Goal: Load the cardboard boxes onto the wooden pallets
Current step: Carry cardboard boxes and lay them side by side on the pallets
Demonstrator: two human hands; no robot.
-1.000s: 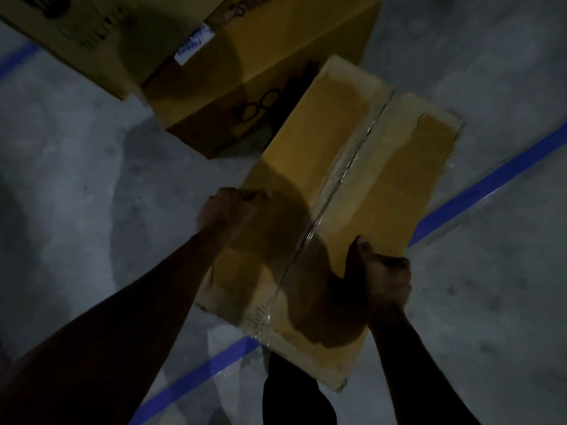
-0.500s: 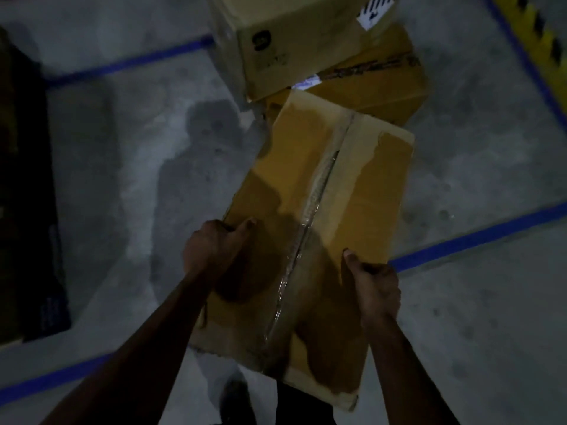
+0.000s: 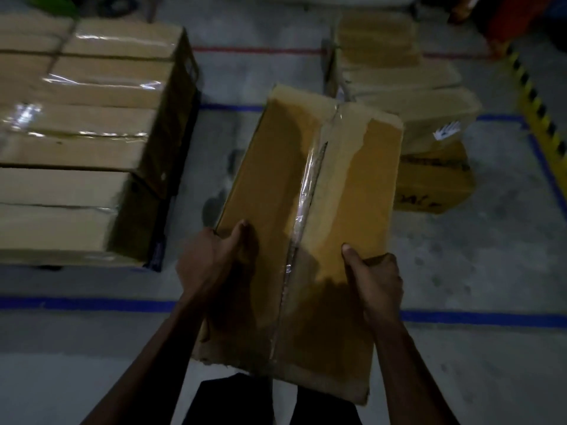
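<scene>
Stacked boxes (image 3: 86, 133) are now appearing beyond my left hand (image 3: 211, 259); both it and my right hand (image 3: 377, 283) are gripping 1 cardboard box (image 3: 306, 228), its long axis pointing away.

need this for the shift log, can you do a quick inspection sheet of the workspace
surface: grey concrete floor with blue tape lines.
job's things: taped cardboard box carried off the floor; stacked boxes on the left; no pallet wood visible.
clutter: loose boxes on the floor behind the carried box.
grippers: left hand and right hand grip the box's side edges, thumbs on top.
cables: nothing seen.
surroundings: yellow-black hazard strip at right, red floor line farther back; dim light.
</scene>
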